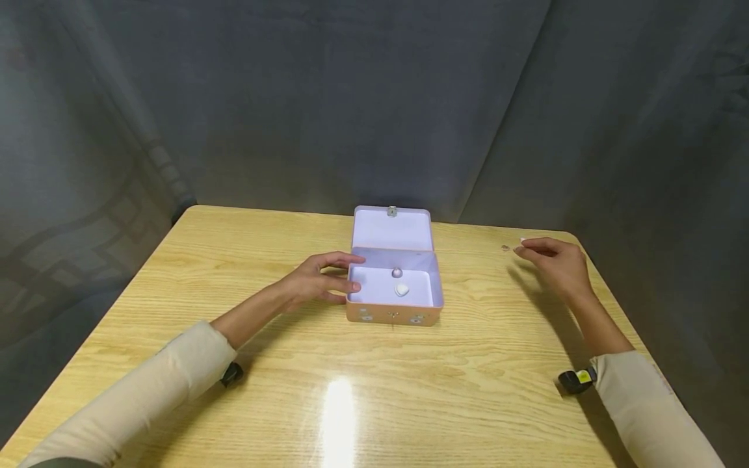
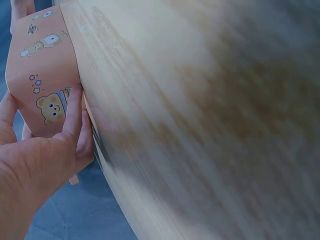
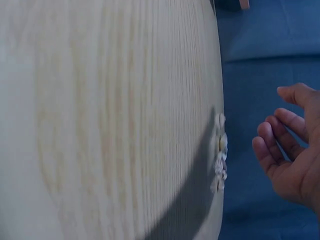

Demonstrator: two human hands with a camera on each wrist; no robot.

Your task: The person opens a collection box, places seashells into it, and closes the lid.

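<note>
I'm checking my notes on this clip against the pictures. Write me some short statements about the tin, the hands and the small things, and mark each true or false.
1. The tin stands open on the table. True.
2. The left hand holds the tin's side. True.
3. The tin is empty. False: a white piece and a round bead lie inside.
4. The right hand rests inside the tin. False: it is near the table's far right corner, beside a small dark thing.
5. The lid is shut. False: it is tilted back.

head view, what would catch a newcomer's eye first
An open pink tin with a pale lilac inside sits mid-table, two small shells lying in it. The left hand holds its left side. Far right, the right hand pinches something small and white near a tiny shell.
</note>
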